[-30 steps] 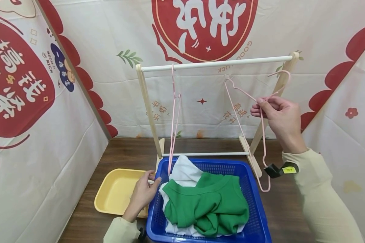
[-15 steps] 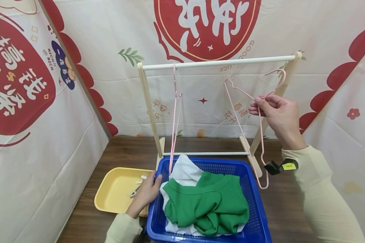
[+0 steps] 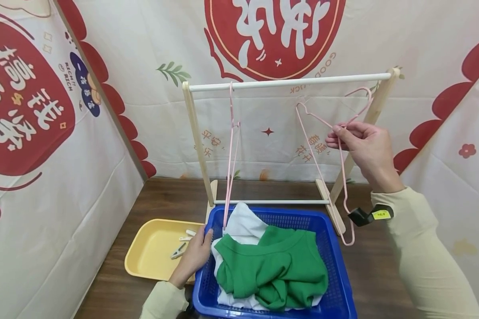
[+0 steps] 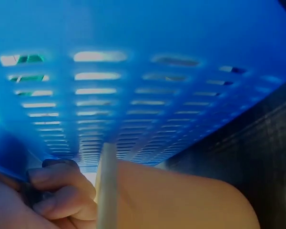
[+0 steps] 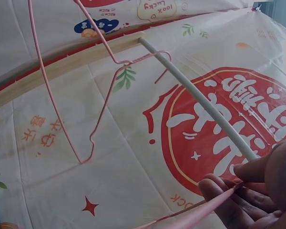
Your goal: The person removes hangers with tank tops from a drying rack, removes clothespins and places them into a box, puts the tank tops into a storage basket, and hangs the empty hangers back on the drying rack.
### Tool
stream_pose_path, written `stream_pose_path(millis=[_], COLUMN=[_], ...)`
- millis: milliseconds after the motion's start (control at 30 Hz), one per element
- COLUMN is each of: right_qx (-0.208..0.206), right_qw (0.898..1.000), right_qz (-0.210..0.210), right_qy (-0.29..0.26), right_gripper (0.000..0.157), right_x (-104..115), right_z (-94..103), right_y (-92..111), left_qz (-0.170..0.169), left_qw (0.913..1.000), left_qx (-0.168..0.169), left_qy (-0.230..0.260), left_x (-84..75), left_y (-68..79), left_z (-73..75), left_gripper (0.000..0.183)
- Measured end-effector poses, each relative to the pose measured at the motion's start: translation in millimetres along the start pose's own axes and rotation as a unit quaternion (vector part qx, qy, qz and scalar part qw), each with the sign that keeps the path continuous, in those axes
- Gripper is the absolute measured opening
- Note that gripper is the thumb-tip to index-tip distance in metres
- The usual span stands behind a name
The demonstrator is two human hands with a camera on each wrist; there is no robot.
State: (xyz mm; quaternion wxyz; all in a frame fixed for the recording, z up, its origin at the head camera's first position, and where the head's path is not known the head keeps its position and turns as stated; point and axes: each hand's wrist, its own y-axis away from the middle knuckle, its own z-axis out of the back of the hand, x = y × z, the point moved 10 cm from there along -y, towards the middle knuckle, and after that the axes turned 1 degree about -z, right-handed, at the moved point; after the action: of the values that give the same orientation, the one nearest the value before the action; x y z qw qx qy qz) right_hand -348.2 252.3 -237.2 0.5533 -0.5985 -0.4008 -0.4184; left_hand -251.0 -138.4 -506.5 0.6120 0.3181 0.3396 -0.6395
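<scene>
My right hand (image 3: 363,141) pinches a pink clothes hanger (image 3: 342,170) just below its hook, between thumb and fingers. The hanger tilts at the right of the rack, its hook a little below the top bar (image 3: 295,83). In the right wrist view, thumb and fingers close on the pink rod (image 5: 200,212). My left hand (image 3: 195,252) grips the left rim of a blue basket (image 3: 343,283); curled fingers (image 4: 62,191) show under the rim in the left wrist view. Inside the basket lie a green garment (image 3: 271,266) and white cloth (image 3: 243,223).
A second pink hanger (image 3: 229,164) hangs from the left part of the bar, its lower end reaching the basket. A yellow tray (image 3: 143,252) with several clips (image 3: 178,250) sits left of the basket, on the brown table (image 3: 375,270). Printed cloth walls (image 3: 171,128) surround the table.
My left hand has settled from the tray side onto the basket's rim, uncovering clips in the tray. The held hanger's hook has swung slightly left, nearer the bar.
</scene>
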Motion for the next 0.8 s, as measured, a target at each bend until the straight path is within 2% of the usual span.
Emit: stream_pose_path(millis=[300, 500, 667, 800], right_qx=[0.021, 0.027, 0.028, 0.031], right_qw=[0.999, 0.999, 0.999, 0.999], right_qz=[-0.005, -0.012, -0.02, -0.025], right_qy=[-0.029, -0.019, -0.024, -0.017], right_gripper=[0.007, 0.013, 0.01, 0.017], right_x=[0, 2, 2, 2], right_z=[-3.7, -5.4, -5.9, -7.1], right_y=[-6, -10, -13, -14], left_qz=[-0.006, 0.0, 0.001, 0.004], left_qw=[1.0, 1.0, 1.0, 1.0], left_qx=[0.001, 0.003, 0.002, 0.002], left_qy=[0.0, 0.005, 0.005, 0.004], left_x=[-1.2, 0.0, 1.5, 4.0], left_y=[1.4, 1.8, 1.1, 0.5], left_z=[-1.8, -2.6, -2.8, -3.4], left_gripper=[0.035, 0.036, 0.037, 0.037])
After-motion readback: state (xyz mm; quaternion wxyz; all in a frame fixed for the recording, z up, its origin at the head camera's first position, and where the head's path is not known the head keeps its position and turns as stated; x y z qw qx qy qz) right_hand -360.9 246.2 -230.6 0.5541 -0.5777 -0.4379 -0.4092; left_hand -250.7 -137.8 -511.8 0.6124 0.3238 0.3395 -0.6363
